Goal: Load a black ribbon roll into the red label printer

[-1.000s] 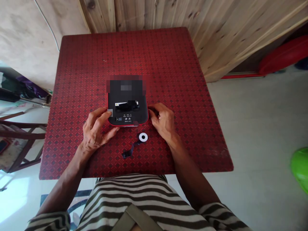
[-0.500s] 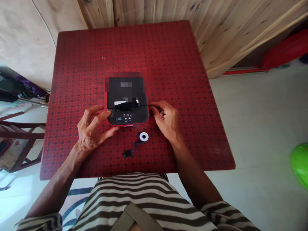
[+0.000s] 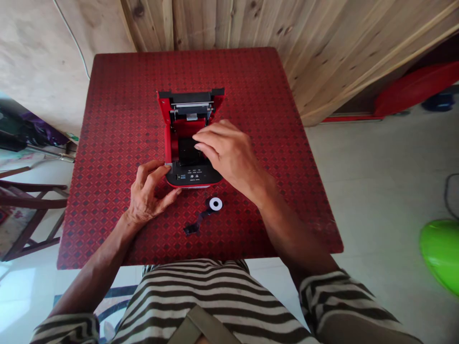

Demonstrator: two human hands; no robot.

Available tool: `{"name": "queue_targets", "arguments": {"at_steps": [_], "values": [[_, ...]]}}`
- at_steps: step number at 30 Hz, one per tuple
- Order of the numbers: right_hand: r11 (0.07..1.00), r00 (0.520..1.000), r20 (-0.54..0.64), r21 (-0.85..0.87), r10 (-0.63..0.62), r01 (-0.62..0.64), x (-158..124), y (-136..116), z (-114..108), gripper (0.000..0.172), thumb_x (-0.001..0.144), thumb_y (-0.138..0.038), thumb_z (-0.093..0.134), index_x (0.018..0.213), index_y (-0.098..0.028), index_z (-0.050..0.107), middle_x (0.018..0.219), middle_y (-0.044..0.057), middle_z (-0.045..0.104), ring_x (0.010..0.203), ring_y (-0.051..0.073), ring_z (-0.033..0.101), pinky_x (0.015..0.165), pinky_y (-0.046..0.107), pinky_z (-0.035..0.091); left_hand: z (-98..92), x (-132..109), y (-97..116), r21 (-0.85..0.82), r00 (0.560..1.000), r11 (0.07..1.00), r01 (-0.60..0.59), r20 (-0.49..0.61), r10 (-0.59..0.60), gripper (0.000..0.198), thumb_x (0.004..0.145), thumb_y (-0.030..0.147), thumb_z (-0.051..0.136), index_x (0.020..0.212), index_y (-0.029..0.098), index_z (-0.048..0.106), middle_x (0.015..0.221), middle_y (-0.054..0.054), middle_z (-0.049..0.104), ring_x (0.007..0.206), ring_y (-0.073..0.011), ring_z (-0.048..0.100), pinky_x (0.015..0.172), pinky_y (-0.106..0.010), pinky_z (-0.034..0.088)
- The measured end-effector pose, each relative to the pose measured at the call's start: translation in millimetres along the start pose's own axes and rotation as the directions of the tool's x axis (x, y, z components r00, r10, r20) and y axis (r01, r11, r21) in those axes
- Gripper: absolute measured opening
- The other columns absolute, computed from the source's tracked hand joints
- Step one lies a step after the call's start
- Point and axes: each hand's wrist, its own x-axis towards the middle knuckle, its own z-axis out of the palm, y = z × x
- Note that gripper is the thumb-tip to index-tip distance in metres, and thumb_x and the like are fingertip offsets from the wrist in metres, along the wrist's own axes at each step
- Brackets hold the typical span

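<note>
A small red and black printer [image 3: 193,180] stands on the table with its lid [image 3: 191,97] raised. My left hand [image 3: 148,191] grips its front left corner, fingers on the side and thumb along the front edge. Over the open compartment [image 3: 184,152], my right hand [image 3: 233,148] has its fingertips close together in a pinch. Anything between them is too dark to make out. In front of the printer lies a small roll [image 3: 215,204] with a white face and a dark core. A dark strip [image 3: 195,225] trails from it toward the table's near edge.
The table [image 3: 125,95] has a red patterned cover and stands by a wooden plank wall [image 3: 215,24]. A wooden chair [image 3: 32,205] is at the left. On the floor to the right sits a bright green object [image 3: 441,253].
The printer's lid has swung up and back, uncovering the red interior. My right hand has moved from the printer's right side to above its compartment. My left hand stays at the corner.
</note>
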Motion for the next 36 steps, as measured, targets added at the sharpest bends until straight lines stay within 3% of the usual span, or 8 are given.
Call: {"name": "queue_targets", "arguments": {"at_steps": [3,6,12,17,22,28,32,36], "values": [[0.993,0.965,0.258,-0.114,0.041,-0.011,25,-5,9,0.018,0.098,-0.007,0.065,0.108,-0.017,0.077,0.109,0.010,0.078,0.106,0.025,0.070,0.098,0.040,0.055,-0.2,-1,0,-0.023,1.000,1.000,0.017,0.005,-0.017,0.066,0.094,0.045,0.078,0.149,0.023,0.049,0.128,-0.012,0.066,0.118,-0.0251,0.070,0.096,-0.040,0.066],[0.978,0.938,0.340,-0.208,0.074,-0.002,42,-8,20,0.024,0.093,-0.002,0.068,0.114,-0.013,0.075,0.112,0.014,0.077,0.101,0.027,0.073,0.091,0.040,0.056,-0.3,-2,1,-0.036,1.000,0.999,0.027,0.011,-0.027,0.067,0.094,0.045,0.078,0.150,0.023,0.048,0.128,-0.012,0.065,0.119,-0.0253,0.070,0.096,-0.040,0.067],[0.947,0.929,0.361,-0.319,0.076,0.047,51,-11,28,0.035,0.094,0.005,0.055,0.118,-0.011,0.074,0.113,0.016,0.078,0.099,0.028,0.077,0.083,0.037,0.059,-0.4,-3,3,-0.065,0.999,0.997,0.041,0.038,-0.039,0.072,0.094,0.040,0.079,0.154,0.023,0.045,0.129,-0.013,0.066,0.119,-0.0246,0.070,0.096,-0.038,0.067],[0.945,0.924,0.375,-0.323,0.076,0.054,51,-10,29,0.025,0.093,0.004,0.060,0.102,-0.012,0.077,0.111,0.016,0.077,0.095,0.028,0.076,0.080,0.037,0.058,-0.6,-3,3,-0.039,0.999,0.999,0.027,0.046,-0.026,0.070,0.096,0.042,0.077,0.155,0.023,0.045,0.130,-0.012,0.064,0.120,-0.0247,0.070,0.096,-0.038,0.067],[0.948,0.932,0.358,-0.313,0.062,0.057,49,-12,20,0.025,0.091,0.001,0.064,0.109,-0.011,0.076,0.116,0.017,0.077,0.099,0.030,0.076,0.081,0.039,0.059,-0.8,-1,3,-0.035,0.999,0.999,0.020,0.038,-0.018,0.067,0.096,0.041,0.076,0.154,0.023,0.047,0.130,-0.012,0.064,0.118,-0.0241,0.070,0.094,-0.037,0.067],[0.958,0.944,0.326,-0.283,0.056,0.040,45,-13,11,0.018,0.095,-0.006,0.064,0.100,-0.016,0.079,0.109,0.013,0.080,0.101,0.030,0.076,0.088,0.042,0.061,1.2,0,0,-0.045,0.999,0.999,0.015,0.031,-0.013,0.068,0.096,0.043,0.077,0.153,0.023,0.047,0.129,-0.012,0.065,0.118,-0.0246,0.070,0.095,-0.039,0.067],[0.954,0.908,0.411,-0.295,0.078,0.051,51,-13,14,0.021,0.090,-0.004,0.070,0.107,-0.014,0.076,0.110,0.016,0.080,0.104,0.033,0.075,0.087,0.044,0.060,2.1,-1,-2,-0.065,0.999,0.997,0.032,0.046,-0.029,0.070,0.095,0.044,0.077,0.154,0.025,0.046,0.132,-0.013,0.066,0.121,-0.0266,0.070,0.095,-0.042,0.067],[0.963,0.909,0.407,-0.270,0.089,0.027,54,-14,14,0.038,0.087,-0.003,0.071,0.124,-0.012,0.070,0.112,0.017,0.079,0.103,0.032,0.075,0.088,0.043,0.059,2.0,-2,-3,-0.064,0.998,0.997,0.032,0.048,-0.029,0.070,0.095,0.044,0.077,0.154,0.025,0.046,0.132,-0.013,0.066,0.120,-0.0267,0.070,0.095,-0.042,0.067]]}}
